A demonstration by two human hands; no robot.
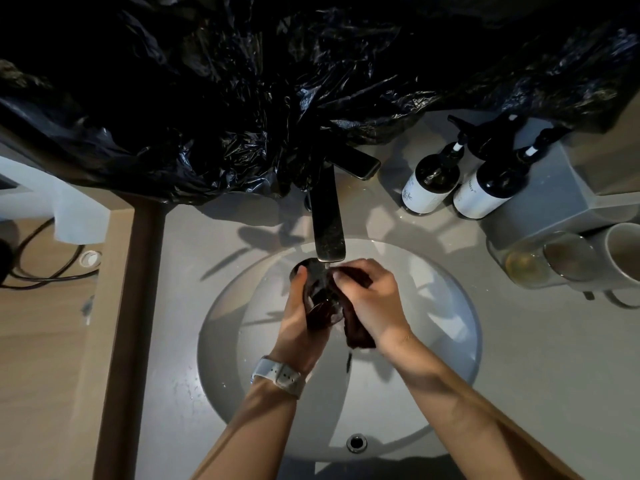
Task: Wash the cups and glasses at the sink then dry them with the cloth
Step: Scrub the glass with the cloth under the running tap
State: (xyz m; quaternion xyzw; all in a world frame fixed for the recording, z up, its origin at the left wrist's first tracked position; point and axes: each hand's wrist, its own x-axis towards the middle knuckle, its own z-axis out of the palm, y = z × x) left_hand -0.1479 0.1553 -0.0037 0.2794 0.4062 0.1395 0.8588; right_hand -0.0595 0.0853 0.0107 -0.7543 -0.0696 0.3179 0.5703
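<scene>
Over the round white sink point(443, 358), under the dark faucet spout point(327, 223), my left hand point(298, 327) grips a clear glass point(317, 292) from the left. My right hand point(372, 303) grips a dark red cloth point(358, 336) and presses it against the glass; the cloth's wet end hangs down below my palm. Water seems to run from the spout onto the glass. At the right on the counter stand two clear glasses point(526, 263), point(568, 258) and a white mug point(623, 256).
Two dark pump bottles point(433, 178), point(488, 188) with white labels stand behind the sink at right. Black plastic sheeting point(277, 81) covers the wall above the faucet. A grey box point(554, 195) sits at far right. A wooden surface with a cable point(41, 258) lies left.
</scene>
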